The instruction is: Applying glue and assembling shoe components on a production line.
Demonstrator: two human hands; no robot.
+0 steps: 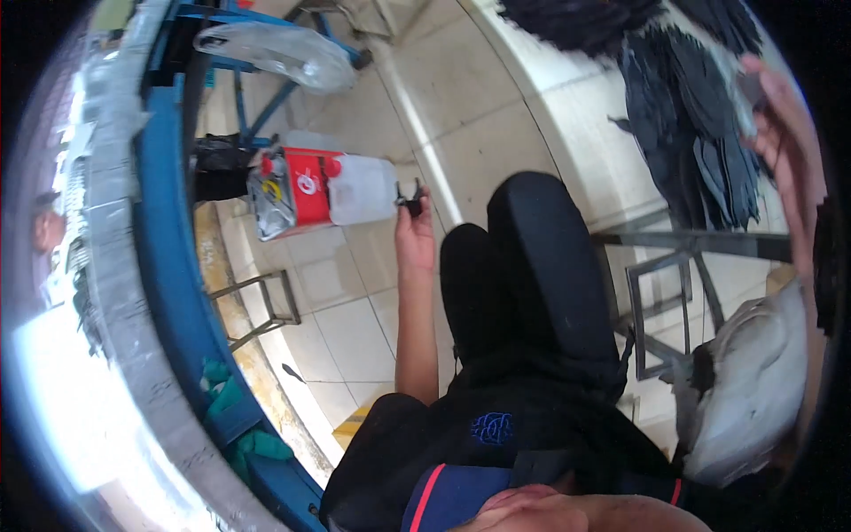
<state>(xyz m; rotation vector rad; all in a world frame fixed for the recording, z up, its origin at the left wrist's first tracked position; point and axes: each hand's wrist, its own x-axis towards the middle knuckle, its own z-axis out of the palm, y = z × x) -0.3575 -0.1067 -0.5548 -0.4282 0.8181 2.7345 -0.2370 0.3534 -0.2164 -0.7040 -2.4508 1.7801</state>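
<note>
My left hand (417, 238) is raised in front of my left side, pinching a small black piece (411, 203) with an irregular outline, its kind too small to tell. Behind it stands a translucent white plastic container (363, 188). Over at the far right, my right hand (780, 120) is beside a layered pile of dark grey flat pieces (683, 124), like cut fabric or leather. A small dark flat piece (752, 90) shows between its thumb and fingers.
A red and silver can (297, 191) stands by the white container. Along the left runs a blue-framed bench (173, 230), with a clear plastic bag (284, 55) near its far end. Another dark pile (585, 19) lies at the top. Metal stool frames (266, 301) stand on the tiles.
</note>
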